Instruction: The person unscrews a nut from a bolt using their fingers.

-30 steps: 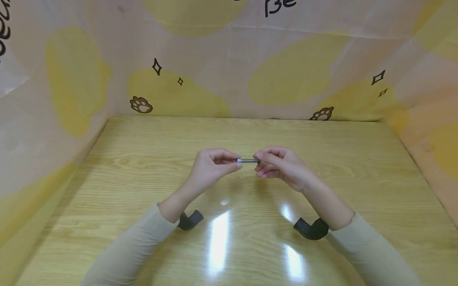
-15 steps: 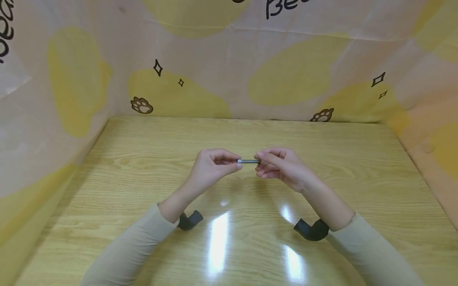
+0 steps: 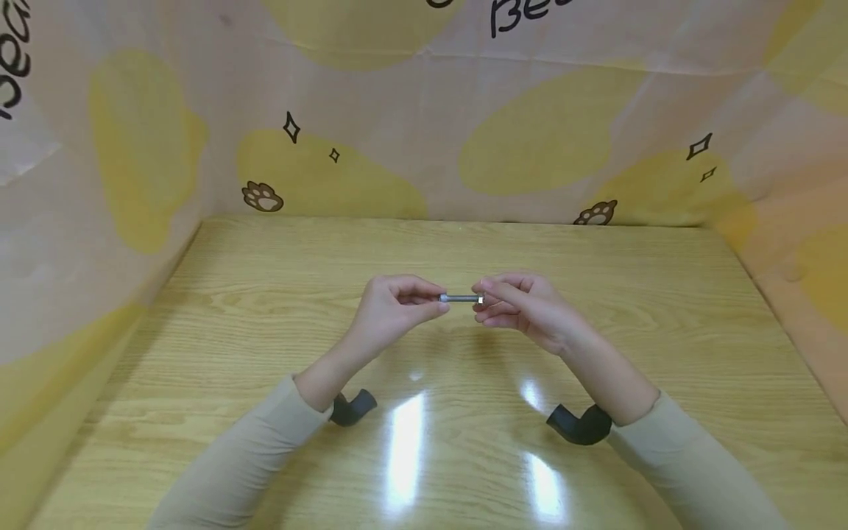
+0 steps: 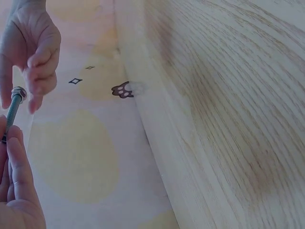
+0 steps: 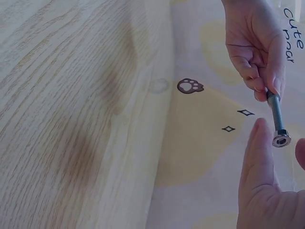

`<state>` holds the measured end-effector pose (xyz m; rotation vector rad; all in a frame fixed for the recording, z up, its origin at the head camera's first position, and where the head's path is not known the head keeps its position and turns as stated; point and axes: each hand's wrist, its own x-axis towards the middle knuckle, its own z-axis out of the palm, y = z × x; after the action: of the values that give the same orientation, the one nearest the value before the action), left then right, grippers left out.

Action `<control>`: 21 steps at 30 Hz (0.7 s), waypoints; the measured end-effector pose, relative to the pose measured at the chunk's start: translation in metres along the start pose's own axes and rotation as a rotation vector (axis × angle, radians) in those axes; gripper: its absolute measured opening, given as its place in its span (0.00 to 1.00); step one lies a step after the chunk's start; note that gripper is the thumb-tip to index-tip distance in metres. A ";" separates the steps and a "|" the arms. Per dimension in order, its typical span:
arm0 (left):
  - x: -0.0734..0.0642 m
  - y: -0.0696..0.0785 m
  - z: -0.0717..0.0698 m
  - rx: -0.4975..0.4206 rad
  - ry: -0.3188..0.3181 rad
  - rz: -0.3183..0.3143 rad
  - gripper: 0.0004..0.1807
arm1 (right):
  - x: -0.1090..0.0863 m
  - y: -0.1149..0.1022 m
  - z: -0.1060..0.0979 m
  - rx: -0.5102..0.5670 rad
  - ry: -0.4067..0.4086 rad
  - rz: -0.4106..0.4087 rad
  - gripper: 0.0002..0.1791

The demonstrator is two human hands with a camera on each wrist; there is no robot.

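Held level above the table is a grey threaded bolt (image 3: 461, 298), one end pinched between the thumb and fingers of my left hand (image 3: 391, 308). That end is mostly hidden by the fingertips. A shiny flanged hex nut (image 5: 281, 139) sits on the bolt's other end, pointing to the right. Around the nut stands my right hand (image 3: 530, 308), thumb and index finger spread to either side of it. In the right wrist view a gap shows between the nut and those fingers. The left wrist view has the nut (image 4: 18, 93) between the right hand's parted fingers.
The wood-grain table (image 3: 298, 258) lies below both hands, with bright reflections near the front. Patterned cloth (image 3: 397, 110) walls it in at the back and both sides. A black curved piece sits at the left wrist (image 3: 353, 408), another at the right wrist (image 3: 579, 425).
The right fingertips have parted from the nut and shifted slightly right, so more of the nut shows. My left hand and the bolt have stayed nearly still.
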<state>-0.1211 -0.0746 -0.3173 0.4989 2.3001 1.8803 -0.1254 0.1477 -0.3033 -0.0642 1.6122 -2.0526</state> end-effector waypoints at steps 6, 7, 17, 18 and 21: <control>0.001 0.000 0.001 -0.005 0.000 -0.004 0.09 | 0.001 0.000 -0.002 -0.011 -0.002 0.003 0.10; 0.001 0.000 0.000 -0.005 0.000 -0.005 0.09 | 0.001 0.000 -0.002 -0.015 -0.002 -0.004 0.10; 0.001 0.001 -0.002 -0.009 -0.002 -0.017 0.10 | 0.002 -0.002 -0.002 -0.044 -0.002 -0.018 0.09; 0.001 0.001 -0.002 -0.009 -0.002 -0.016 0.09 | 0.002 -0.002 -0.002 -0.045 0.002 -0.009 0.08; 0.002 0.001 -0.002 -0.010 -0.001 -0.013 0.09 | 0.002 -0.004 0.000 -0.043 0.007 0.017 0.07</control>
<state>-0.1233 -0.0761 -0.3151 0.4823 2.2862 1.8847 -0.1289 0.1472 -0.2998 -0.0588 1.6562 -2.0078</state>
